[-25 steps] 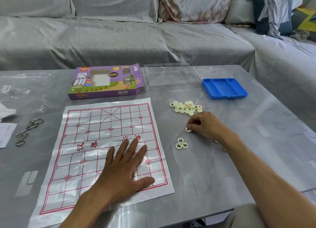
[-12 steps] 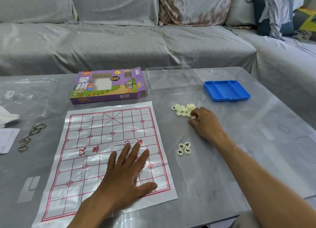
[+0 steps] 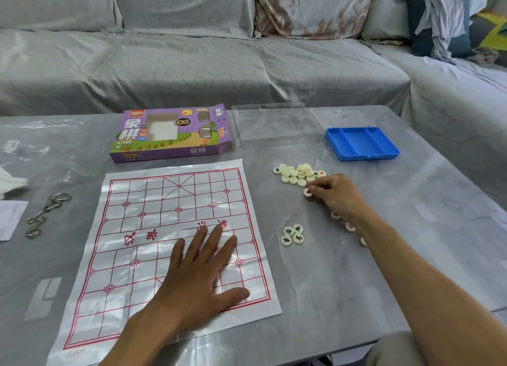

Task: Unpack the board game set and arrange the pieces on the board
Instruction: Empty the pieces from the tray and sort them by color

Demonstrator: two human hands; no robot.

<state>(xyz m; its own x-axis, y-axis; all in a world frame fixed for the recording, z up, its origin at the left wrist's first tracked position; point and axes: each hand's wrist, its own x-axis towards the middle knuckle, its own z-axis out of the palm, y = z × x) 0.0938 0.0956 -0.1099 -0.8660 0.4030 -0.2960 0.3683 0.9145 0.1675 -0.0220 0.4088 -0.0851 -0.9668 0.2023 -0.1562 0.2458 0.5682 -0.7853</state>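
Board [image 3: 153, 228] is pinned flat by the left hand [image 3: 203, 278], fingers spread; right hand [image 3: 336, 194] fingers pinch a piece [image 3: 307, 192] for sorting.

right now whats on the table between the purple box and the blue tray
In the head view, a clear plastic lid lies between the purple box and the blue tray, flat on the table.

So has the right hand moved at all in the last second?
Yes. The right hand went from beside the small group of four pieces up to the pile of pieces nearer the blue tray, and now pinches one piece at the pile's edge.
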